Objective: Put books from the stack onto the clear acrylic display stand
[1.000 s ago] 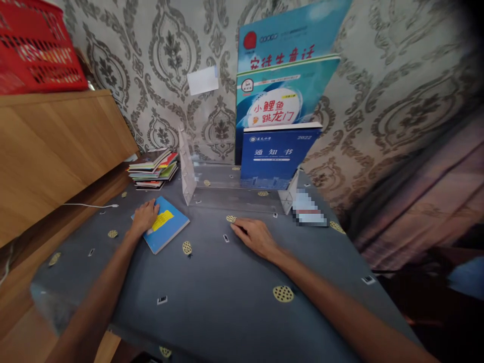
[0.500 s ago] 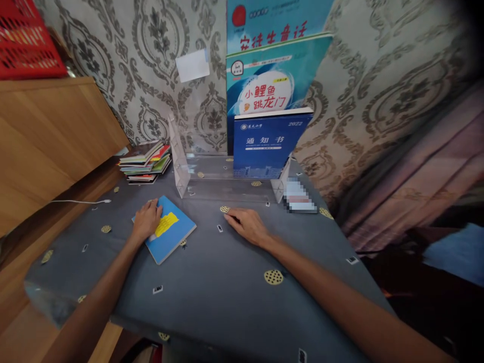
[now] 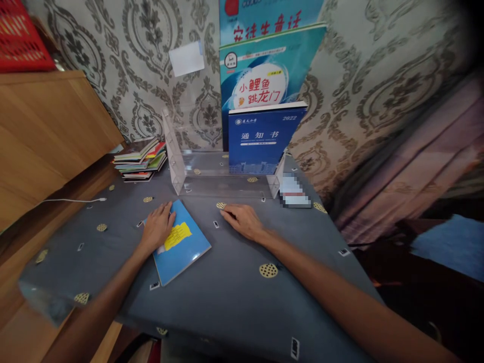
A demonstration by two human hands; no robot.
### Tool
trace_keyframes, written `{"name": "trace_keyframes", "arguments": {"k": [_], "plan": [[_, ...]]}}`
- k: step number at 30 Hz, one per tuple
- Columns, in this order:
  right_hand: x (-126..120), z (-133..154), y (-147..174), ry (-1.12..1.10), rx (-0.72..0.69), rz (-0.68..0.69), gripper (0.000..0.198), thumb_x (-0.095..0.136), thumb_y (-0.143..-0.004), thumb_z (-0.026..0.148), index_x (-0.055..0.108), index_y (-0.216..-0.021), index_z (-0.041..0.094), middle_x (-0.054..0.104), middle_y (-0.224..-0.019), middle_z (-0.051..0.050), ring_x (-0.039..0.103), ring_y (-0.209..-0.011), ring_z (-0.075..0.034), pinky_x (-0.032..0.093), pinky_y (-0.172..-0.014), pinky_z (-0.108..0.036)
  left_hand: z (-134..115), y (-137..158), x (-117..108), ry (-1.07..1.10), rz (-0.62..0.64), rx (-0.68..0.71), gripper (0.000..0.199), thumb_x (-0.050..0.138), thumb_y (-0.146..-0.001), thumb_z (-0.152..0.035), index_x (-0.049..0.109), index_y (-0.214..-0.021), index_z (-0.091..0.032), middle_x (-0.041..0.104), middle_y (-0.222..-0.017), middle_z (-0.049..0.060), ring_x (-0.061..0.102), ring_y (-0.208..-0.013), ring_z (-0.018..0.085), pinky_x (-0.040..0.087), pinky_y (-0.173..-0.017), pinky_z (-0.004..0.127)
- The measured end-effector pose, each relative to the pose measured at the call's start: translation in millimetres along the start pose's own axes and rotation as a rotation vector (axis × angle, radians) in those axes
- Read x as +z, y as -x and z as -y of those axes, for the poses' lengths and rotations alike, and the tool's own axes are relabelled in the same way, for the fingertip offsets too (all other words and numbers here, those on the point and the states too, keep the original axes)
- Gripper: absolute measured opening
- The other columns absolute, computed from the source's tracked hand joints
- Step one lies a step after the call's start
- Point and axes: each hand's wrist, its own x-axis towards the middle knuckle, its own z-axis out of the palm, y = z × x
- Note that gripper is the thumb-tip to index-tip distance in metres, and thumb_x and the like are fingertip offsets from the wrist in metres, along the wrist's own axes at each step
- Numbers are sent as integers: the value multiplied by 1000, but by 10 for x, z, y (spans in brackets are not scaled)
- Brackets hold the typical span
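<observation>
My left hand (image 3: 159, 227) lies over the left side of a thin blue book (image 3: 184, 262) with a yellow patch on its cover. Its fingers are stretched out across the cover, and the book rests flat and slanted on the cloth. My right hand (image 3: 244, 221) rests on the tablecloth, fingers curled together, with nothing visible in them. Just beyond it is a clear acrylic stand (image 3: 174, 161). On the stand's right side, a dark blue booklet (image 3: 260, 146) stands before a teal book (image 3: 302, 63) and another blue-green book (image 3: 276, 12).
Several books are piled in a stack (image 3: 139, 161) at the back left, near a white cable (image 3: 75, 199). A pixelated flat item (image 3: 296, 191) lies right of the stand. A wooden cabinet (image 3: 49, 121) carries a red basket (image 3: 22, 40). A pink curtain (image 3: 408, 166) hangs at right.
My left hand and the blue book have slid right and nearer to me. My right hand stays at the same spot on the cloth. The whole view has shifted slightly.
</observation>
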Motion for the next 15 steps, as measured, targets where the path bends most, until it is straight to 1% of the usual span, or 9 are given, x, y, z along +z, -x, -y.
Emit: {"name": "trace_keyframes", "arguments": {"k": [5, 11, 15], "plan": [[10, -6, 3, -19, -2, -11, 30, 45, -101, 28, 63, -78, 19, 65, -74, -3, 55, -67, -16, 30, -64, -27, -193, 41, 14, 42, 12, 54, 49, 35, -102, -32, 47, -146, -15, 55, -147, 14, 49, -138, 28, 37, -115, 46], [-4, -3, 9, -44, 21, -26, 32, 46, -100, 30, 62, -75, 19, 64, -71, -3, 52, -64, -15, 29, -63, -27, -519, 31, 29, 99, 14, 159, 49, 35, -103, -35, 47, -146, -14, 53, -149, 15, 48, -138, 28, 38, -115, 46], [-11, -17, 3, -109, 79, -59, 35, 45, -99, 32, 59, -70, 19, 62, -66, -2, 50, -60, -15, 29, -60, -27, -754, -15, 62, 134, -4, 251, 49, 34, -103, -36, 47, -146, -16, 53, -148, 15, 49, -138, 28, 37, -115, 47]]}}
